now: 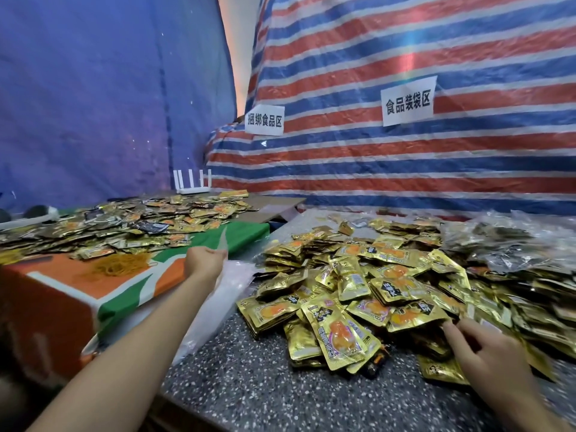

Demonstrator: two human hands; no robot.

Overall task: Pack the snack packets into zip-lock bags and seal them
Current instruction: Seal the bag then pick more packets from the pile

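The speckled worktop [265,385] carries a wide pile [389,275] of gold packets that runs from its middle to its right edge and comes close to the near edge on the right. Along the left edge lies a loose heap of clear bags [232,285].

The left hand [204,261] is stretched out over the worktop's left edge, well apart from the pile. Its fingers are curled round one clear bag [223,241]. A thin end of this bag sticks up and away from the fist. The rest is hard to tell from the heap below, so which end is the mouth cannot be told.

The right hand [483,347] is the nearer one to the packets and rests on the pile's near right part. Its fingers are bent and its thumb tip touches the right end of one packet [416,318]. Whether it has pinched that packet yet is not clear. The packet lies flat on top, face up, with its long axis running left to right and rising a little toward the right. It lies just left of the grip.

The held bag is far to the left of that packet, across the pile. So my guess is that the two hands must come together over the bare near part of the worktop before any packet can go in.
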